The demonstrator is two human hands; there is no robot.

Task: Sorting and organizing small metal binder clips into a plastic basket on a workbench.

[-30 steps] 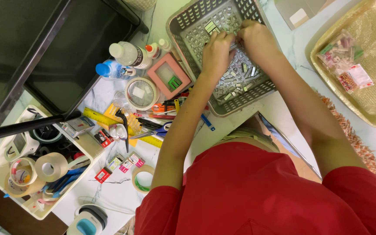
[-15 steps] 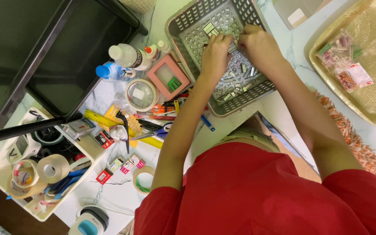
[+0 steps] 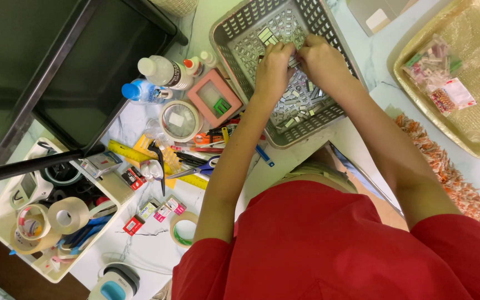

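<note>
Both hands reach into a grey perforated plastic basket (image 3: 234, 53) that holds several small silvery-white pieces (image 3: 301, 103). My left hand (image 3: 273, 66) and my right hand (image 3: 318, 58) meet over the basket's middle, fingertips pinched together around one small piece (image 3: 294, 62). The fingers hide most of that piece, so I cannot tell which hand carries it. Both forearms stretch from my red shirt up across the basket's near rim.
Left of the basket lie a pink box (image 3: 214, 99), a round clear tub (image 3: 180, 120), bottles (image 3: 162, 72), scissors (image 3: 195, 168), a yellow ruler (image 3: 134, 153) and tape rolls (image 3: 68, 215) in a cream tray. A gold tray (image 3: 418, 111) with packets sits right. A black bin (image 3: 56, 72) stands far left.
The hands have drawn closer together over the basket's middle and now pinch a small piece between them. The view has shifted slightly.
</note>
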